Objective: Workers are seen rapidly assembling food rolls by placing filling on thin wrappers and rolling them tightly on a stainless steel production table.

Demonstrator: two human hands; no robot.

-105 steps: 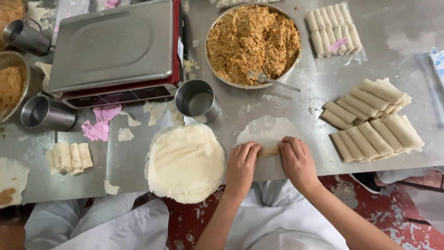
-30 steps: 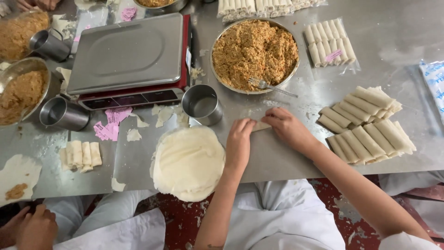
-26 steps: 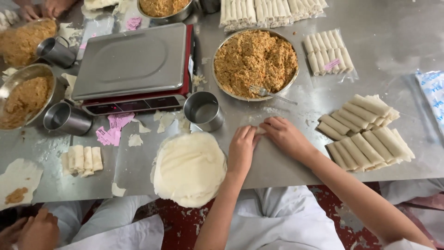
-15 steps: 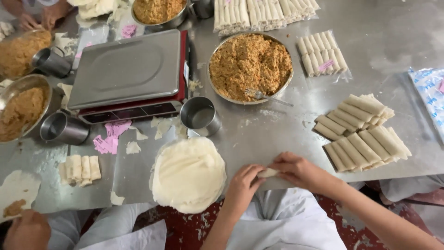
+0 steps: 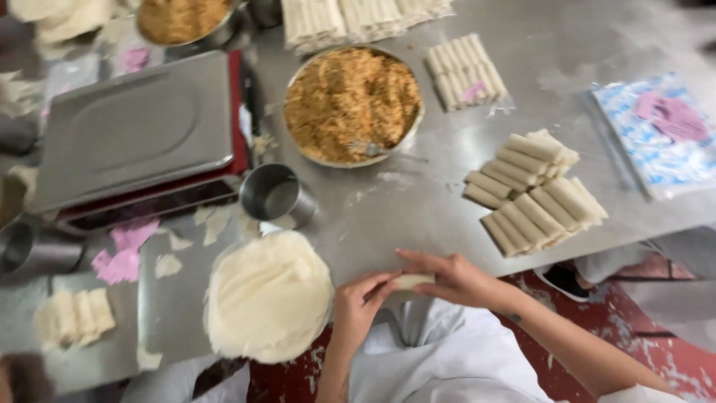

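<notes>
- Left hand (image 5: 359,304): I see it at the near edge of the steel table (image 5: 418,216), fingers curled against the left end of a pale rolled wrapper (image 5: 411,281).
- Right hand (image 5: 456,278): fingers closed over the right part of the same roll, thumb below it; both of my hands grip it together.
- Rolled wrapper: short, cream-coloured, held between the two hands just at the table's front edge; I cannot tell whether it rests on the steel or is lifted.
- Stack of round wrappers (image 5: 268,296): flat, pale, just left of the left hand.
- Small steel cup (image 5: 273,195): upright, just beyond the stack.
- Bowl of shredded filling (image 5: 350,104): round, steel, brownish contents, with a spoon lying at its near side.
- Finished rolls (image 5: 533,192): two rows side by side, right of the hands, well apart from them.
- Scale with steel pan (image 5: 134,134): far left, red-edged.
- Further rolls (image 5: 466,72): a small row beside the bowl.
</notes>
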